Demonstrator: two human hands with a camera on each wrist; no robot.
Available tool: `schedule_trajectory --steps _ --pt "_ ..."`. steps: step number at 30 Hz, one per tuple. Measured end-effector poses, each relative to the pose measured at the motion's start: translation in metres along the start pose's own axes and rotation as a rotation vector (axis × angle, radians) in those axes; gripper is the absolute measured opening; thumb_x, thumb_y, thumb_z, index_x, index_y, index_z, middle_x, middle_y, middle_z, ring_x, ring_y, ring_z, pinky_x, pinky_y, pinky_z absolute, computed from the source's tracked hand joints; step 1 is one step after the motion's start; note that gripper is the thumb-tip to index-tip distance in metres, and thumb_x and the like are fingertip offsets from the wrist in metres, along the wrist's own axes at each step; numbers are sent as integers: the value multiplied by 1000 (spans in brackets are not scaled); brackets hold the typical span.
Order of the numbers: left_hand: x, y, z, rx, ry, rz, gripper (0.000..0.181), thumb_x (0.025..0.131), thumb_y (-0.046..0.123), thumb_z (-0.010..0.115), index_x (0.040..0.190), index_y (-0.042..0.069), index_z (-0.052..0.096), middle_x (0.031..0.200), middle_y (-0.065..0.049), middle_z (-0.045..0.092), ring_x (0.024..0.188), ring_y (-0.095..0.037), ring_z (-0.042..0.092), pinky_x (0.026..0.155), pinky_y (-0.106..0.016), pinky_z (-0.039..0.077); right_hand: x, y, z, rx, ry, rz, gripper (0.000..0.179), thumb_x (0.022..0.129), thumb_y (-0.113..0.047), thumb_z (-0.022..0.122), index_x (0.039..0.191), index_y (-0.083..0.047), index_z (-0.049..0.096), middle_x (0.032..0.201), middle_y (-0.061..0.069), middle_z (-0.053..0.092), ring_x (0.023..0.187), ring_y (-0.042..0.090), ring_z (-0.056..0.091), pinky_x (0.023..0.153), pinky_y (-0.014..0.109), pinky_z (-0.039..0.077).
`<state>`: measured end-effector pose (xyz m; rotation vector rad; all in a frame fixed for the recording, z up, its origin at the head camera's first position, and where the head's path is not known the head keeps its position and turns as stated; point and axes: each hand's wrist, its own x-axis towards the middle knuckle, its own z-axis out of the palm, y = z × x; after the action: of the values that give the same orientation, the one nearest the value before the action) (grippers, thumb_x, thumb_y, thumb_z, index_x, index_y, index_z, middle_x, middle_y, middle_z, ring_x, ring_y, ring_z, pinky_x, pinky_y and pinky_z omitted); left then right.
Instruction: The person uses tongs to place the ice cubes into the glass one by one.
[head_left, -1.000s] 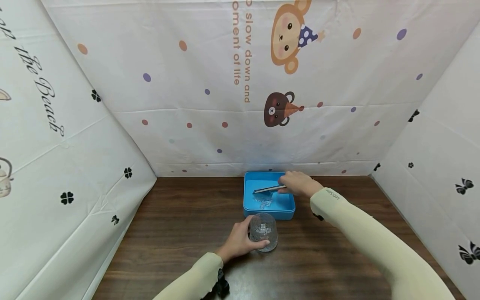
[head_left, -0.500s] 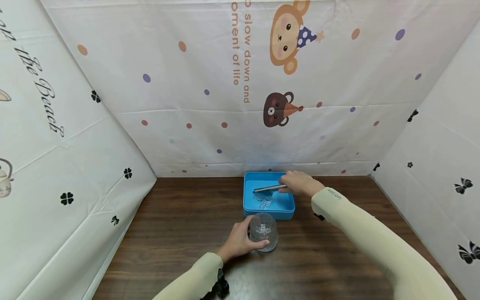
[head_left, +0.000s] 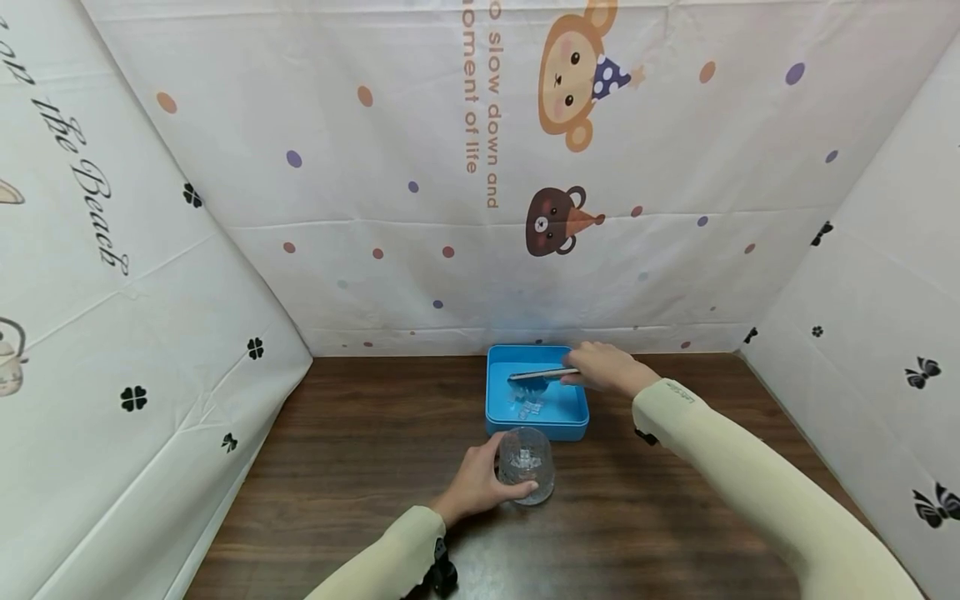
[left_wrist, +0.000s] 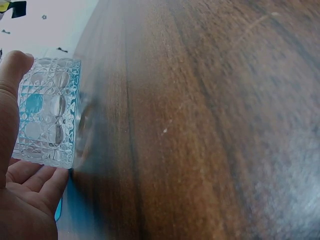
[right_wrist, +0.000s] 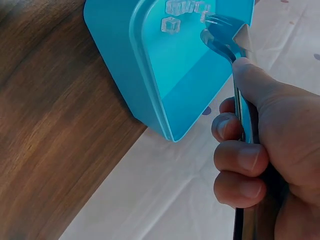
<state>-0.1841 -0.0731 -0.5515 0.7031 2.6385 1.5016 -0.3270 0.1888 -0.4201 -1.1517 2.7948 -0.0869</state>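
Note:
My left hand (head_left: 480, 482) grips a clear cut-glass tumbler (head_left: 527, 471) standing on the table, thumb on the near side and fingers round the left. Some clear cubes show inside it. In the left wrist view the tumbler's faceted wall (left_wrist: 50, 110) sits between thumb and fingers. My right hand (head_left: 606, 368) holds metal tongs (head_left: 543, 374) over a blue box (head_left: 536, 429). Their tips (right_wrist: 220, 42), one forked and one rounded, are apart beside clear ice-like cubes (right_wrist: 170, 25). Whether a cube is between the tips is hard to tell.
The blue box stands at the back of the dark wooden table (head_left: 375, 442), just behind the tumbler. White printed cloth (head_left: 412, 275) hangs behind the table and along both sides.
The right hand and tongs have shifted very slightly to the right above the box. The left hand and tumbler stay in place.

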Motion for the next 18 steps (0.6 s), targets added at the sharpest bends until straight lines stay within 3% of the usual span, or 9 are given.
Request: schedule_trajectory --steps 10,15,18 --pt "-1 2 0 -8 -3 1 77 84 51 83 144 15 52 126 1 68 105 -8 66 85 -28 56 -14 5 0 90 88 -26 16 102 -23 67 96 -9 72 64 -5 51 53 7 49 56 28 46" --pt "0 3 -1 0 -6 -9 77 84 51 83 144 15 52 127 0 67 107 -8 66 87 -28 56 -25 4 -4 141 129 25 24 102 -26 66 82 -13 65 60 -5 45 51 8 45 54 27 41" --pt "0 3 -1 6 -8 -18 78 84 53 82 145 16 51 127 0 67 108 -8 66 87 -28 56 -31 4 -7 166 154 50 24 102 -28 67 84 -12 65 60 -3 46 51 9 46 54 29 42"
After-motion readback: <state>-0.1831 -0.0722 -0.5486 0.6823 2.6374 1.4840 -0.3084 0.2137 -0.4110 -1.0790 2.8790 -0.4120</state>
